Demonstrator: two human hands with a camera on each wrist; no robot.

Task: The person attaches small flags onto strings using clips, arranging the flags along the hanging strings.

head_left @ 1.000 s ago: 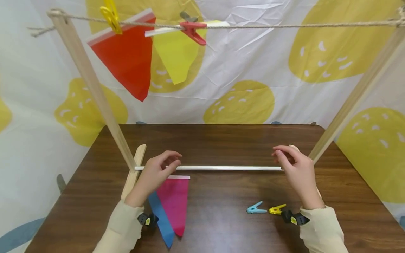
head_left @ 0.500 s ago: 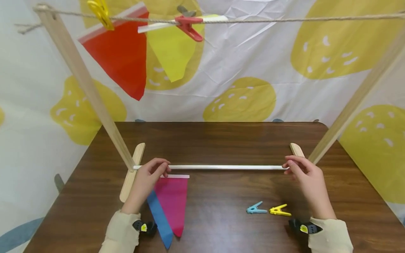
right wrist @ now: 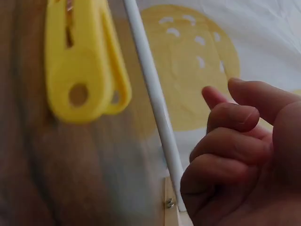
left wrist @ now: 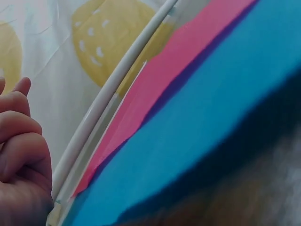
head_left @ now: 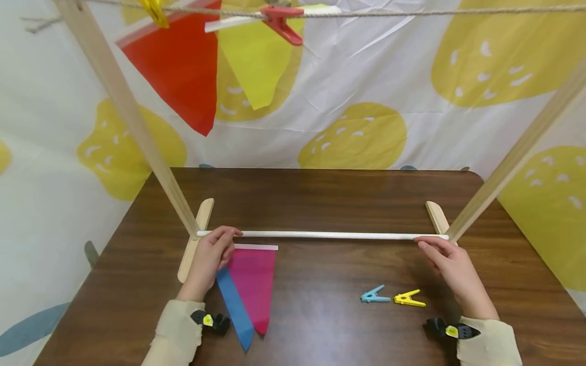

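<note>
My left hand (head_left: 211, 259) hovers at the left end of a white rod (head_left: 320, 235), its fingers loosely curled and holding nothing. Beside it lie a pink pennant (head_left: 253, 277) and a blue pennant (head_left: 235, 307), the pink overlapping the blue. My right hand (head_left: 453, 272) is near the rod's right end, fingertips overlapping it in the head view. Its loosely curled fingers (right wrist: 221, 146) are empty in the right wrist view. To its left on the table are a light blue clothespin (head_left: 375, 295) and a yellow clothespin (head_left: 409, 299).
Wooden posts (head_left: 133, 122) on flat feet carry a twine line (head_left: 412, 12) above the table (head_left: 320, 284). A red pennant (head_left: 178, 66) hangs at a yellow clip (head_left: 154, 11), a yellow pennant (head_left: 256, 61) at a red clothespin (head_left: 283, 24). A patterned cloth (head_left: 348, 76) hangs behind.
Both hands have lowered toward the rod's ends and moved farther apart, the right one shifting right and toward me. The view has tipped down slightly. Pennants and clothespins stay in place.
</note>
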